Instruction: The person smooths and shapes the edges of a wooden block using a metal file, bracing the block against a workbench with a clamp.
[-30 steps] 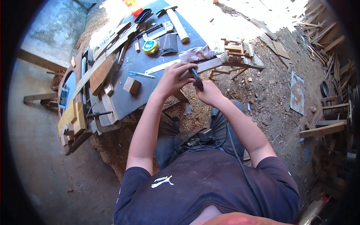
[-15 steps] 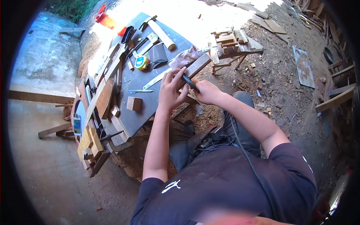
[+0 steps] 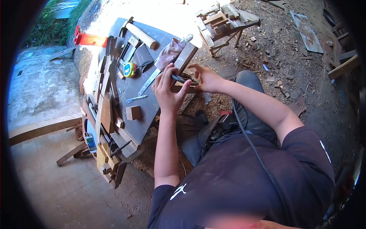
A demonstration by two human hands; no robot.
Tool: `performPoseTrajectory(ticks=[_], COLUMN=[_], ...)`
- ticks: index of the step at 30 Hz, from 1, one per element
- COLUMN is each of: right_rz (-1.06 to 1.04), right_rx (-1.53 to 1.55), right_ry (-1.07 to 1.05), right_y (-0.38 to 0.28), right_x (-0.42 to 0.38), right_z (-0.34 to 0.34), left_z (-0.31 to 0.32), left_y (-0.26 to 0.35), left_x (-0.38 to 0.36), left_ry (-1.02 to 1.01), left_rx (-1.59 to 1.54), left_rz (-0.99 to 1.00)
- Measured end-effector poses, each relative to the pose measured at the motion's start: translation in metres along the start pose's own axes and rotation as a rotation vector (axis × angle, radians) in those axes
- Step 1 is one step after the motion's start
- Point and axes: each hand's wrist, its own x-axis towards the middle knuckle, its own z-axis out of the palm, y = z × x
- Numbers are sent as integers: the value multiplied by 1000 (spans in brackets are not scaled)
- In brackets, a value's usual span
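Dark slim tool (image 3: 182, 79) was held between both hands at the near right edge of the table (image 3: 143, 114), just in front of a wooden block (image 3: 185, 58) standing on that edge. Its long axis ran roughly left to right across the view, tilted slightly downward to the right; the left end sat against the left hand, the right end pointed toward the right hand. What kind of tool it was could not be told.

Left hand (image 3: 167, 91) was raised with fingers extended upward and thumb bent across, pinching the tool's left portion. Right hand (image 3: 206, 78) was loosely curled, fingers partly spread, its fingertips meeting the tool's right end; how firmly it gripped could not be told.

Behind the block lay a crumpled cloth (image 3: 169, 53). A metal ruler (image 3: 149, 82) lay diagonally on the table beside the left hand. Farther off were a yellow tape measure (image 3: 130, 69), a blue pen (image 3: 135, 99) and 1 small wood cube (image 3: 133, 112). Sawdust covered the ground beneath.
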Motion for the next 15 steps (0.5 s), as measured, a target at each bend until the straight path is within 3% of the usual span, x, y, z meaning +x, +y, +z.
performPoseTrajectory(ticks=[2, 5, 9, 15], right_rz=[121, 175, 150, 70], right_rx=[137, 666, 1034, 955], right_ry=[-66, -260, -369, -321], right_y=[13, 56, 66, 63], right_x=[4, 18, 16, 15], right_z=[-6, 5, 18, 28], left_z=[-2, -4, -1, -2], left_y=[0, 1, -1, 0], left_x=[1, 1, 0, 0], left_ry=[-19, -24, -11, -10], left_rx=[-24, -16, -50, -35], left_rz=[-6, -14, -36, -31])
